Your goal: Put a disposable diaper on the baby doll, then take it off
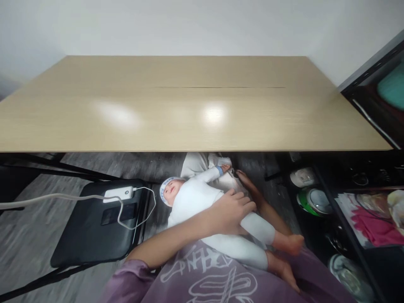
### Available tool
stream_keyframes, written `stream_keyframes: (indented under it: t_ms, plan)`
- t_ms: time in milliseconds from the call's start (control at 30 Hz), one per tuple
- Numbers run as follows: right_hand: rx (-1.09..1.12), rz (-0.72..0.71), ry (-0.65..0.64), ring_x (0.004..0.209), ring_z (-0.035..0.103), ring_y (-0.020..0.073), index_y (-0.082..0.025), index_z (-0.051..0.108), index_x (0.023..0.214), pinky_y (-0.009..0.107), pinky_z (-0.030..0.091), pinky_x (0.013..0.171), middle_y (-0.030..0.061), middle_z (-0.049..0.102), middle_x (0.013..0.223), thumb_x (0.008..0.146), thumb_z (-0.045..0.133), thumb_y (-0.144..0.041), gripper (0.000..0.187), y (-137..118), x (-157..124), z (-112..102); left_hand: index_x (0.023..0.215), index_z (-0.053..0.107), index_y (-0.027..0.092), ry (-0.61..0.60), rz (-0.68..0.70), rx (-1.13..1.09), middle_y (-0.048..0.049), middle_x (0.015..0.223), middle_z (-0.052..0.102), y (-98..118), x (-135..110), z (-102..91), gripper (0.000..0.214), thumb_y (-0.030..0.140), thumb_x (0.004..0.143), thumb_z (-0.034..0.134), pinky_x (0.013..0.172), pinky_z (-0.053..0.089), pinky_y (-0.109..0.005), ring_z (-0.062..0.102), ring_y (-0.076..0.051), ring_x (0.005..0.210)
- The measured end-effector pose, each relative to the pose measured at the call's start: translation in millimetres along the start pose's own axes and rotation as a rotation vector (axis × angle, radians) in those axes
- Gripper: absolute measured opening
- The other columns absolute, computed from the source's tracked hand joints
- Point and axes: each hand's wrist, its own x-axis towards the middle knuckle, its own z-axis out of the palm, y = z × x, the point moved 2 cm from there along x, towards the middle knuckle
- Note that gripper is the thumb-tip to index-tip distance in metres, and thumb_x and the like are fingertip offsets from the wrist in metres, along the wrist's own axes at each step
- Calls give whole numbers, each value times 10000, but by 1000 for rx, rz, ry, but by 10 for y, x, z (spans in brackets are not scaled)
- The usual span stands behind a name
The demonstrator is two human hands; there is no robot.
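Observation:
A baby doll (198, 193) in white clothes and a white cap with blue lettering lies on its back across my lap, below the table's front edge. My left hand (235, 208) reaches over its body, with the fingers closed around its hip and upper thigh. The doll's bare feet point to the lower right. Beyond its legs, my right hand (244, 177) is down by my knee, close to the doll's raised hand. Only a small, dark part of that hand shows, so its fingers cannot be made out.
A light wooden table (189, 126) spans the view in front. To the left, a black folding chair (94, 231) holds a white power bank (118, 194) and its cable. At right, a black shelf (347, 227) carries jars, a pink cloth (375, 225) and papers.

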Motion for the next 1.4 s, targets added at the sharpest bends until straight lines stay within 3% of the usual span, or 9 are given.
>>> stream_keyframes:
  t_ms: [233,400,500,567,733,867,1033,1200,1400]
  plan:
    - [-111,-152,18,1077,735,246,-208,734,1043,481,581,1095,75,797,1112,1064,661,-515,317,-319,157,-42,1225,675,164,-15,-1,-4,-67,1116,756,9,12,-2,490,494,911,857,899,432,-447,687,-291,1081]
    - [-211,-511,-252,1246,727,268,-254,792,1237,455,522,1195,83,805,1317,989,754,-471,332,-976,-202,72,1227,678,158,-6,-10,10,-79,1115,763,13,13,24,509,522,917,852,894,427,-451,687,-298,1068]
    - [-572,-879,-656,1383,660,311,-245,734,1439,500,489,1229,118,745,1462,999,793,-426,479,-1311,-465,374,1218,679,151,-3,-12,18,-79,1123,767,18,19,47,506,490,897,874,920,428,-450,685,-294,1069]
    - [-811,-1006,-843,1411,638,336,-214,701,1486,532,467,1242,138,731,1481,986,814,-379,538,-1425,-539,641,1220,675,151,-4,-12,18,-77,1134,771,18,18,63,512,469,880,887,931,426,-446,685,-291,1065]
    - [-1287,-1175,-911,1213,695,318,-146,723,1359,451,552,1046,150,749,1314,958,764,-204,407,-1517,-570,1285,1212,651,169,26,-52,47,-82,1139,741,19,-64,67,494,510,917,850,898,421,-441,675,-292,1046]
    - [-1336,-1300,-916,1198,651,324,-122,709,1293,423,565,930,164,701,1321,965,734,-223,344,-1524,-625,1482,1201,625,174,35,-135,105,-76,1126,714,66,-199,34,458,484,937,835,865,420,-448,653,-292,1025]
    - [-1254,-1221,-902,1285,633,358,-167,660,1369,477,543,1076,168,687,1426,947,769,-317,461,-1458,-529,1405,1176,602,185,47,-167,167,-56,1122,684,147,-266,17,414,418,930,840,878,451,-462,619,-283,1016]
    - [-1379,-952,-890,1008,780,335,-193,625,1436,405,565,846,127,830,1146,966,723,-351,505,-1441,-483,1349,1197,606,182,3,-166,195,-65,1135,685,176,-205,22,416,436,952,826,899,495,-477,618,-293,1026]
    - [-1305,-1054,-807,982,805,317,-170,691,1215,394,547,827,149,844,1137,1017,628,-310,251,-1627,-787,1450,1379,616,178,59,-191,144,-98,1225,737,317,-337,-193,510,491,1014,786,974,550,-504,674,-315,1090]
